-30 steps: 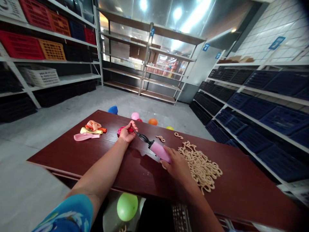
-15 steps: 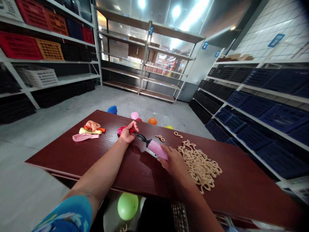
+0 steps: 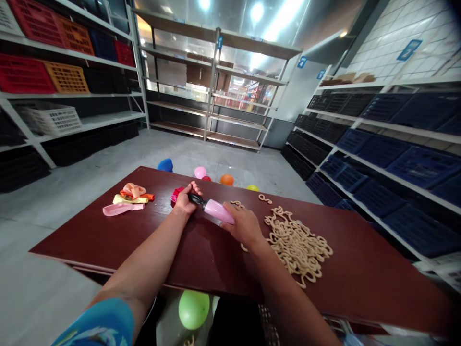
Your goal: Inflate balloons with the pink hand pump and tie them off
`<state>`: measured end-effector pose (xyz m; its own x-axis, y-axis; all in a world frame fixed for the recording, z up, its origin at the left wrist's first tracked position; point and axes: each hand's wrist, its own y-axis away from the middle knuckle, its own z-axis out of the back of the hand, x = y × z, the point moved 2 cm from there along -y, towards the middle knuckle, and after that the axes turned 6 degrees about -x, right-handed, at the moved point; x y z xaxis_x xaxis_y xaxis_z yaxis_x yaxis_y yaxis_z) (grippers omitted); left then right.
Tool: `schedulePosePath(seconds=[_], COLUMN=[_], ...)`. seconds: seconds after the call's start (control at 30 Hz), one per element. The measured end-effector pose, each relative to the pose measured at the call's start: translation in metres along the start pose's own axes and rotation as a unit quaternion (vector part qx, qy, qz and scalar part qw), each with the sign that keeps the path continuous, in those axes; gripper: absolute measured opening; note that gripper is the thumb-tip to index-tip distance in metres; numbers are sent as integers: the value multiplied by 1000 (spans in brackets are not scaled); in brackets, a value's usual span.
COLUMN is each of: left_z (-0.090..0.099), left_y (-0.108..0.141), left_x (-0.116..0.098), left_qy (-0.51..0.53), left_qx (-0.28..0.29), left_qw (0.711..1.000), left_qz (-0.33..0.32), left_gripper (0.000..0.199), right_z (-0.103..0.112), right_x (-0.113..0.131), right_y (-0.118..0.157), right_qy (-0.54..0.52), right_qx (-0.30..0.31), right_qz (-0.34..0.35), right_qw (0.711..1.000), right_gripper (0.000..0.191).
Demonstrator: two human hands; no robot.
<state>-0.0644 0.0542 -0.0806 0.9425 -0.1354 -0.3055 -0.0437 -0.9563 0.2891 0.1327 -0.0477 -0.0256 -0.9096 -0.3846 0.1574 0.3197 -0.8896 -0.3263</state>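
My right hand (image 3: 245, 223) is wrapped round the pink barrel of a hand pump (image 3: 218, 210). The pump's black front end reaches into my left hand (image 3: 187, 198), whose fingers are curled at its tip, with red balloon material (image 3: 175, 196) showing at the hand's left side. Limp pink, yellow, orange and peach balloons (image 3: 124, 208) lie on the table's left part. To the right of my right hand is a heap of beige curly pieces (image 3: 300, 245), with a loose one (image 3: 265, 198) behind it.
The dark red table (image 3: 360, 269) spans the view. Inflated balloons, among them an orange one (image 3: 226, 179), rest on the floor behind it. A green balloon (image 3: 193, 310) is below the front edge. Shelves with crates (image 3: 68, 77) stand around.
My right hand has moved left with the pump, bringing the pink barrel closer to my left hand. Less of the black front part shows between the hands. The view has shifted slightly.
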Motion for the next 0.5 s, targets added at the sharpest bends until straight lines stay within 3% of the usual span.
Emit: schedulePosePath(seconds=[0.17,0.37,0.5], left_z=[-2,-8,-11], left_y=[0,15,22], left_x=[-4,-4,-5], left_qy=[-25,-42,-31], left_qx=[2,53,36], left_qw=[999,997,995], left_qz=[-20,-31,-84], left_gripper=[25,53,53], right_z=[-17,-30,-31], right_x=[-16,-29,-30], right_y=[-8,-8,-9], right_qy=[-72,-89,-81], right_qx=[-29,-57,-53], right_qz=[7,12,-14], right_qw=[997,994,995], right_gripper=[71,66,65])
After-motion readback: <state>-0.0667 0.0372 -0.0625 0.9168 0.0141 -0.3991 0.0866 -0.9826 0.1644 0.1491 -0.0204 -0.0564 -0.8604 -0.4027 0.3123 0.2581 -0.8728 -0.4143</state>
